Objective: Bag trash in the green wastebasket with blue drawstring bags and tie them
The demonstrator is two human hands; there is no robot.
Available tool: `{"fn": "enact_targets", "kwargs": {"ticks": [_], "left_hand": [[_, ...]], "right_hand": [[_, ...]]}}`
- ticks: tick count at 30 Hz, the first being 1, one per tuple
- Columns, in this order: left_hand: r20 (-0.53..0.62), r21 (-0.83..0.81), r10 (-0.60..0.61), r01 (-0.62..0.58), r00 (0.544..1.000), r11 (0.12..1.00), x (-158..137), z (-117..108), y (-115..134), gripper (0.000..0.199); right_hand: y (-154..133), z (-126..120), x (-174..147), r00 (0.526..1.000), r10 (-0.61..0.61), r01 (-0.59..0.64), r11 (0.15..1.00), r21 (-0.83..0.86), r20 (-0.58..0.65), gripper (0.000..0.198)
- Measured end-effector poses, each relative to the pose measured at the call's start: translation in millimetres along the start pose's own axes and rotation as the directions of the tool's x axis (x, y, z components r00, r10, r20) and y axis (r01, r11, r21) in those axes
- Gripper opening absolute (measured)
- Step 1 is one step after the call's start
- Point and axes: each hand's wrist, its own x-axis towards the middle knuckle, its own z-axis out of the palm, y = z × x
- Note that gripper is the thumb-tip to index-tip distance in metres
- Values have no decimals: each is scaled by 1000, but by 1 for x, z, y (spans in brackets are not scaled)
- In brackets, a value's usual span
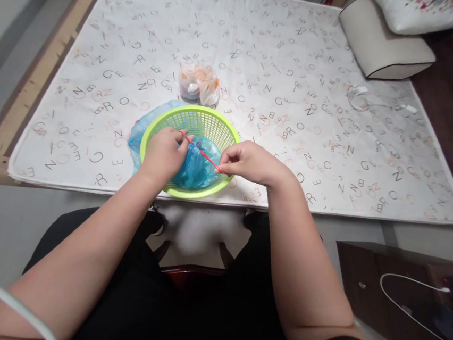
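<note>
A yellow-green plastic basket (pixel 220 117) stands at the near edge of the mattress. Inside it lies a blue plastic bag (pixel 194 169), gathered at its top. A thin red string (pixel 207 159) stretches across the gathered part, from one hand to the other. My left hand (pixel 166 151) is over the basket's left side, fingers closed on the string's left end near the bag's neck. At the right rim, my right hand (pixel 243 160) pinches the other end between thumb and fingers. Whether the string is knotted around the bag cannot be made out.
Another blue plastic bag (pixel 137 132) spreads under the basket's left side. Behind the basket sits a crumpled clear-and-orange plastic bag (pixel 198 83). A white cable (pixel 380 106) lies to the right, and a beige pillow (pixel 383 43) with a white cushion (pixel 426 13) is at the far right.
</note>
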Motion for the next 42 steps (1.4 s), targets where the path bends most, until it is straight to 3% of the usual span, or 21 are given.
{"fn": "enact_targets", "kwargs": {"ticks": [7,13,21,27,35,38,42], "left_hand": [[63,-130,-104,112,993,985,5,-4,1,45],[150,-349,-220,260,964,901,6,1,1,48],[222,-514,-280,356,934,781,4,3,2,50],[193,-612,-387,418,902,671,6,-2,4,37],[265,-702,-391,454,882,548,7,-7,10,34],[257,-688,-397,455,881,565,7,-9,8,34],[139,-595,-385,388,912,704,9,-17,1,29]], "right_hand": [[9,5,9,999,26,-30,995,-95,-47,22],[5,3,6,1000,6,-6,1000,12,16,28],[6,5,0,995,-87,60,914,402,51,45],[6,4,0,999,-28,9,896,444,37,44],[9,3,2,999,-36,29,876,482,6,43],[9,2,3,1000,-29,24,886,464,5,44],[10,0,4,997,19,13,911,412,-74,42]]}}
